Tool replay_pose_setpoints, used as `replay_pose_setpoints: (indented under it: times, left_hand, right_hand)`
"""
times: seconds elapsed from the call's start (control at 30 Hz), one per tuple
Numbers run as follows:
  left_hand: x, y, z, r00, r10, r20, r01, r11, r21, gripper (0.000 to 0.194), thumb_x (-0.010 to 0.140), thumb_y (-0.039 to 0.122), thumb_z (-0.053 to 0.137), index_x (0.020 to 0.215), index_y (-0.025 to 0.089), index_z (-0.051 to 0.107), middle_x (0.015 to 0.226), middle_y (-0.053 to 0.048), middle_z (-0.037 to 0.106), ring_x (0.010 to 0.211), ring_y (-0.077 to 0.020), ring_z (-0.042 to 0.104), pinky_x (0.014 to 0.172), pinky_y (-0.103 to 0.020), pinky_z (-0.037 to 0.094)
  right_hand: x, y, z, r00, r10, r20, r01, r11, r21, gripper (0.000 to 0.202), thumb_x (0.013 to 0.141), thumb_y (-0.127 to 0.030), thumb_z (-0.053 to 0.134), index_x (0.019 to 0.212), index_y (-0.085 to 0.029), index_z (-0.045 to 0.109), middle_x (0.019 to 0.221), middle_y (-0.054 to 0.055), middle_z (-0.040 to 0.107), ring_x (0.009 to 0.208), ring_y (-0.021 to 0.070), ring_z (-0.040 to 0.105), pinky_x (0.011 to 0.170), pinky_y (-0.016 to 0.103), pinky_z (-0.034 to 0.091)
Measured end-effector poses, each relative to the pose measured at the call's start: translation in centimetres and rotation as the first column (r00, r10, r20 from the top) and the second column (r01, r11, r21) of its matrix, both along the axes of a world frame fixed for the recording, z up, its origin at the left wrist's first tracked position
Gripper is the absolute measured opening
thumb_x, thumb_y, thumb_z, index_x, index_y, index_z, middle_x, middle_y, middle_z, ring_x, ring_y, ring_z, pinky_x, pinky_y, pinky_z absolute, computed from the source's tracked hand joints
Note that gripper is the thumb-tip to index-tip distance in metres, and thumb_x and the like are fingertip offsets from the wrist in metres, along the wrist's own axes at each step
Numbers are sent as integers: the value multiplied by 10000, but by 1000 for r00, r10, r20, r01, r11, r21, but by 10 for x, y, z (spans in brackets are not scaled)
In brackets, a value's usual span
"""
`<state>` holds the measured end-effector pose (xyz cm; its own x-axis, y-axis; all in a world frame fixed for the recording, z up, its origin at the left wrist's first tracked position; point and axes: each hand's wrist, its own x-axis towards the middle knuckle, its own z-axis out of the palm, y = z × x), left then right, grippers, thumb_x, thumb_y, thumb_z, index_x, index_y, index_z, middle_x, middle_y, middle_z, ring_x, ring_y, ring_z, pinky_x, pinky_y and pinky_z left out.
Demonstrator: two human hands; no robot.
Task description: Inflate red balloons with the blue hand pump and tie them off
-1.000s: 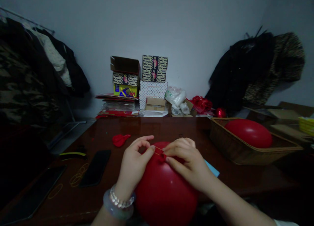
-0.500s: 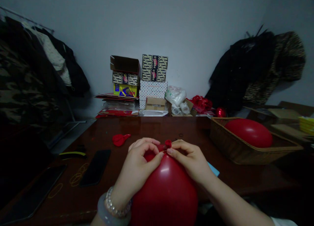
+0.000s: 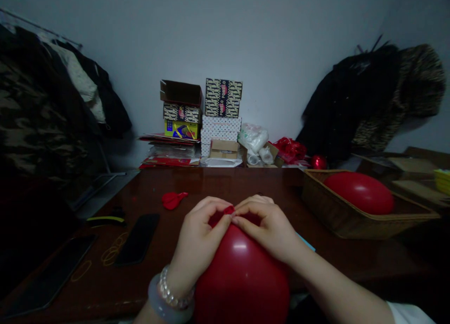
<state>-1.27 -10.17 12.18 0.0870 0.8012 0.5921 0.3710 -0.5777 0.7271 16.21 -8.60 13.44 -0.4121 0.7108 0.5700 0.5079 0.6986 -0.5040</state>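
Red balloon [image 3: 242,275], smooth, glossy, bulging round

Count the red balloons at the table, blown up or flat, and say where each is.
3: the held balloon, in the left hand and right hand; the inflated balloon in the basket; the flat balloon on the table. The basket may hide more.

Left hand [image 3: 200,237] and right hand [image 3: 272,230] pinch the neck [image 3: 229,210] of an inflated red balloon [image 3: 242,275]; on the brown worktop [image 3: 218,183], a wicker basket [image 3: 326,211] holds another balloon [image 3: 358,191].
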Motion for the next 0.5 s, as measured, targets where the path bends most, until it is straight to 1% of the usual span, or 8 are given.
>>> replay_pose_setpoints:
  times: [0.07,0.17,0.27,0.33,0.37,0.43,0.5]
  left_hand:
    - [1,1,-2,998,67,-3,-67,998,19,112,837,212,550,840,196,661,945,-54,658,914,-187,607,828,-318,472]
    - [3,2,-3,992,129,-17,-128,991,28,103,838,221,551,840,202,652,937,-39,662,907,-178,609,836,-305,463]
    - [5,0,-4,985,169,-45,-168,986,25,119,854,251,537,873,212,647,950,-28,664,901,-167,610,825,-286,459]
    - [5,0,-5,978,193,-84,-193,981,0,136,864,276,523,902,219,640,936,-23,667,867,-166,616,785,-280,465]
    - [4,0,-5,972,210,-109,-213,977,-12,143,867,288,517,912,222,635,922,-22,669,843,-168,619,760,-280,467]
    - [1,2,-7,954,257,-154,-263,965,-16,152,870,310,507,914,225,625,897,-21,671,800,-175,621,727,-286,464]
    - [-3,7,-9,933,308,-186,-313,950,3,164,872,329,500,915,226,619,888,-23,674,775,-182,622,719,-294,459]
  right_hand:
    - [0,0,1,999,-7,41,6,1000,20,50,815,-249,668,865,-247,671,888,-7,702,866,163,617,822,346,399]
    - [-1,1,0,999,-9,49,8,1000,14,59,824,-261,656,878,-240,665,908,10,699,875,174,614,816,351,397]
    - [-2,1,-2,997,-62,38,62,998,0,111,808,-277,674,909,-237,653,904,9,690,877,179,606,818,353,399]
    - [-2,0,-3,995,-96,21,97,995,-20,172,792,-303,691,941,-237,637,908,7,686,882,186,601,810,353,413]
    - [-2,0,-3,996,-92,13,92,995,-34,189,791,-317,691,951,-235,631,920,10,684,893,189,601,811,354,422]
    - [1,-2,-2,999,-39,11,40,998,-50,201,807,-343,672,970,-234,630,988,27,680,955,196,598,851,368,432]
    - [6,-5,-3,998,21,55,-19,999,-46,270,820,-370,653,1056,-243,622,1133,56,646,1082,213,562,939,405,405]
